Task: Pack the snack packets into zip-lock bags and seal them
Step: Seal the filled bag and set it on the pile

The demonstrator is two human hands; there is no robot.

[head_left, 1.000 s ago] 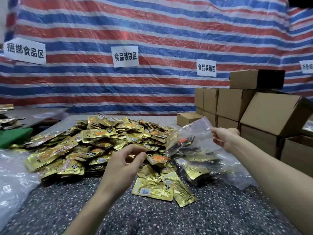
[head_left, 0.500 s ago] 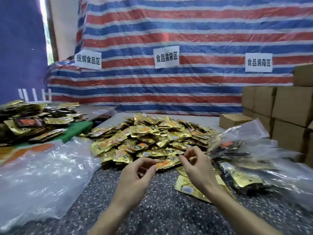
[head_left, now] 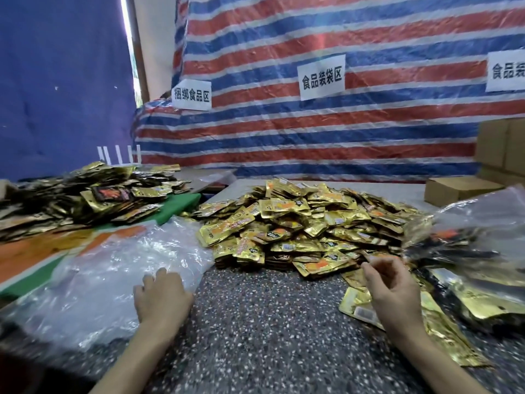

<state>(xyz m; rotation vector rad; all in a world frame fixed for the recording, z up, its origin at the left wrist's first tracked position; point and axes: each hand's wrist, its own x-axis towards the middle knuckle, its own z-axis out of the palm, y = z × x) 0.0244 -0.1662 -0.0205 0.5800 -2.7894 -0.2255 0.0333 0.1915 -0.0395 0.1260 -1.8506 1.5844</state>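
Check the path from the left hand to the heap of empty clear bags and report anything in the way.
Nothing visible stands in the way. The left hand sits at the right edge of the clear bags, with its fingers over the plastic. The heap of snack packets lies farther right, outside that path.

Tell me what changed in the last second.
The right hand let go of the filled zip-lock bag it held up and drew back toward the middle. The left hand moved left onto the empty clear bags. The gold packet pile stayed put.
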